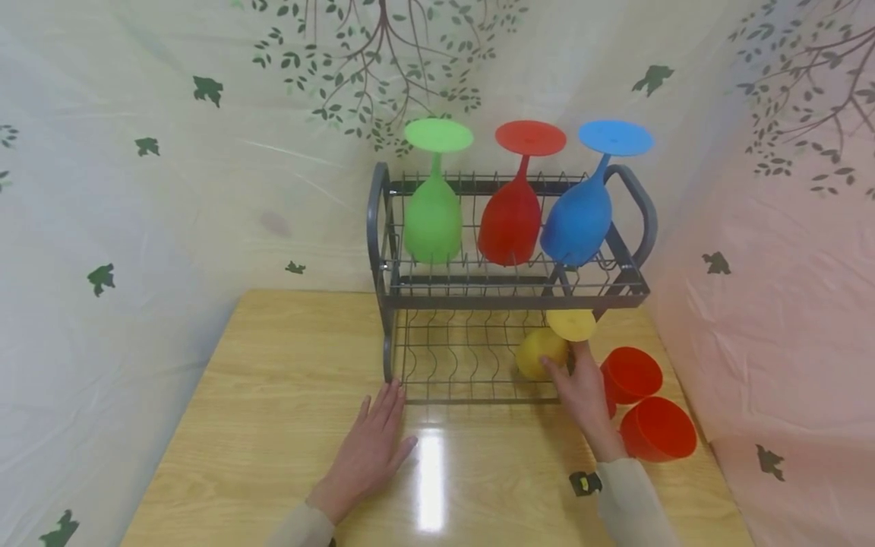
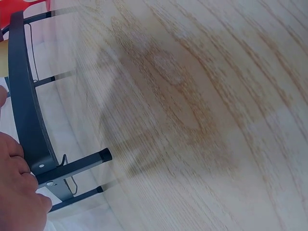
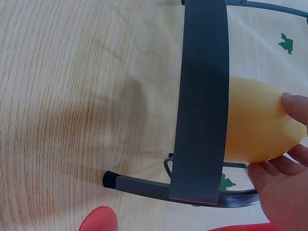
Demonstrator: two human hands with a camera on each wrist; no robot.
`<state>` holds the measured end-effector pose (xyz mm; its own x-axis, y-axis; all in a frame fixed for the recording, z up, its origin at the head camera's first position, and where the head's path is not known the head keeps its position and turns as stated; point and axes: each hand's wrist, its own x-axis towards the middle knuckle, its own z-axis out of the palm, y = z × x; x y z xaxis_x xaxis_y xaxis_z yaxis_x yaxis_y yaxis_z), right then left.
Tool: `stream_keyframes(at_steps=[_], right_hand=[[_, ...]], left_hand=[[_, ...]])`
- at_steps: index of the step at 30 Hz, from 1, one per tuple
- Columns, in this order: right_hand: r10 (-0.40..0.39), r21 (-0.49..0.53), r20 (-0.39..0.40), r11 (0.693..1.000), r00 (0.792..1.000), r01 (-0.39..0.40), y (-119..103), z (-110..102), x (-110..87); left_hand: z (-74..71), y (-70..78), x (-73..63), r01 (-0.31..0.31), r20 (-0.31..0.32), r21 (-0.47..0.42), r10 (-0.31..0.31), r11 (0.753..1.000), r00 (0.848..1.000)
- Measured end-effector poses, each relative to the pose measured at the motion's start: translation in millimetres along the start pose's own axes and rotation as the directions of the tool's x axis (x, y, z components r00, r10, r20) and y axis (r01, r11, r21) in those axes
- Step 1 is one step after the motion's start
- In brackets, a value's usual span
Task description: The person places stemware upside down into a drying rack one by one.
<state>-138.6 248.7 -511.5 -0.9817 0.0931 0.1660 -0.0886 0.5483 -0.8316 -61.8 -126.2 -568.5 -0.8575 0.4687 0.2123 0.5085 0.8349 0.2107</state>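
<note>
My right hand [image 1: 584,387] grips a yellow wine glass [image 1: 538,353] by its bowl. The glass is upside down and tilted, its foot raised, at the right end of the lower tier of a dark metal dish rack [image 1: 513,301]. In the right wrist view, thumb and fingers lie around the bowl [image 3: 257,120], partly hidden behind the rack's flat bar. My left hand [image 1: 372,441] touches the rack's lower front left corner, its fingers stretched forward. Upside down on the upper tier stand a green wine glass [image 1: 434,220], a red one [image 1: 510,220] and a blue one [image 1: 577,220].
Two red cups [image 1: 632,374] [image 1: 658,431] stand mouth up on the wooden table [image 1: 294,365], right of the rack and close to my right forearm. A pale curtain [image 1: 205,190] with leaf prints hangs behind and along both sides.
</note>
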Motion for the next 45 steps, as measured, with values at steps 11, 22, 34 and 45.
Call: stream_keyframes(at_steps=[11,22,34,45], right_hand=[[0.026,-0.029,0.039,0.999,0.999,-0.025,2.8,-1.3,6.5],[0.016,-0.027,0.016,1.0,1.0,-0.015,1.6,-1.0,4.4],[-0.007,-0.056,-0.134,0.998,0.991,-0.001,-14.7,-10.3,-32.8],[-0.014,-0.081,-0.274,0.997,0.962,-0.008,-35.6,-47.5,-65.9]], left_hand=[[1.0,0.7,2.9,0.003,-0.022,-0.013,-0.004,1.0,1.0],[1.0,1.6,3.4,0.011,-0.009,0.0,-0.011,1.0,1.0],[2.4,1.2,-0.1,0.042,-0.034,-0.007,-0.042,0.999,0.999],[5.0,4.7,0.1,0.043,-0.023,-0.021,-0.044,0.999,0.999]])
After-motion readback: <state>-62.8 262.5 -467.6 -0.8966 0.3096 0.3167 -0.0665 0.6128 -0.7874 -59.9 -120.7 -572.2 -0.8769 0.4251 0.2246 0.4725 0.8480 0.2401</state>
